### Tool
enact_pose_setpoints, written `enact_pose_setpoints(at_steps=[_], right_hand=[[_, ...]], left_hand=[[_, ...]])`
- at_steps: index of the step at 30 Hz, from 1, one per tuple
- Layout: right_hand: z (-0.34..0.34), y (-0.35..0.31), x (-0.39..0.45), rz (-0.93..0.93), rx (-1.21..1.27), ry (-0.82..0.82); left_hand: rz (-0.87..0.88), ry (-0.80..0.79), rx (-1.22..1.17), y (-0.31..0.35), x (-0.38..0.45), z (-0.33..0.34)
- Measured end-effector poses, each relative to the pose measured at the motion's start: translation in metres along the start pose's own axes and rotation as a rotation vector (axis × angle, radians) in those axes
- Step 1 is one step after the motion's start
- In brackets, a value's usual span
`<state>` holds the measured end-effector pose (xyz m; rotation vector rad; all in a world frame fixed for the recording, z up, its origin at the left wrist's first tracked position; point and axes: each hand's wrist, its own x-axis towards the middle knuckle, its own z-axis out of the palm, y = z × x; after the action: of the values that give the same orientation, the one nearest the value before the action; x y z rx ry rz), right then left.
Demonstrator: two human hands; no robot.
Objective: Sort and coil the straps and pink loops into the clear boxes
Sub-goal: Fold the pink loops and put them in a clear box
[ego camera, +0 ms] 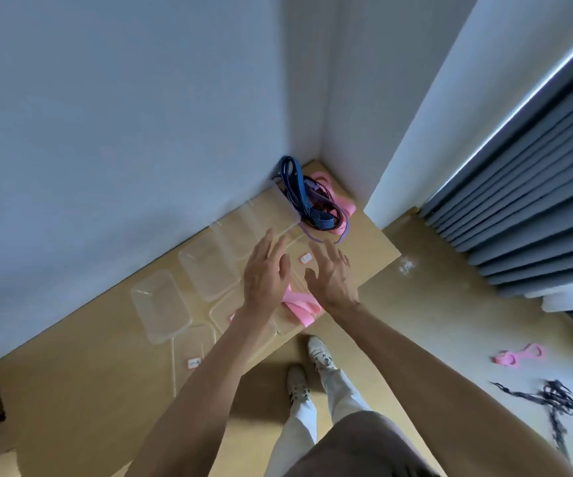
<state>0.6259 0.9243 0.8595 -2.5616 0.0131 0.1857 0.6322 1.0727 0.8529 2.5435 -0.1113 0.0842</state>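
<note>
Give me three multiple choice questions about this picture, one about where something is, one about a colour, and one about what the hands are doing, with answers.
1. Where does the strap pile lie?
A. in the table's far corner by the wall
B. on the floor by the shoes
C. inside the nearest box

2. What colour is the band under the hands?
A. green
B. pink
C. black

3. How are the left hand and right hand?
A. both gripping straps
B. one in a fist
C. both open, fingers spread, holding nothing

Answers: 1 A, the pile sits where the walls meet. 2 B, it shows pink between the wrists. 3 C, the fingers are straight and empty.
</note>
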Motion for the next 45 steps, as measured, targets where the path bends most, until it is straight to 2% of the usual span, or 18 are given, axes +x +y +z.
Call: enact_pose_setpoints(at_steps=[7, 14, 20, 30, 37, 45], right_hand=[[-0.080, 0.046, -0.058, 0.114, 0.080, 0.129], [-0.144, 0.132, -0.162, 0.320, 0.028, 0.198], [-0.182, 0.224, -0.271, 0.483, 0.042, 0.279], [-0.236, 0.374, -0.415, 0.732, -0.002, 0.296], [-0.264, 0.465, -0.446, 0.872, 0.038, 0.335], [-0.300, 0.586, -0.430, 1.040, 0.088, 0.328]], left_hand=[[0.242, -0.058, -0.085, 0.082, -0.011, 0.010], [0.405, -0.258, 0.023, 0.185, -0.067, 0.064], [0.449, -0.398, 0.069, 0.288, -0.146, 0.129], [0.581, -0.588, 0.039, 0.444, -0.248, 0.238], [0.669, -0.704, 0.090, 0.522, -0.262, 0.319], [0.724, -0.823, 0.133, 0.603, -0.232, 0.430]])
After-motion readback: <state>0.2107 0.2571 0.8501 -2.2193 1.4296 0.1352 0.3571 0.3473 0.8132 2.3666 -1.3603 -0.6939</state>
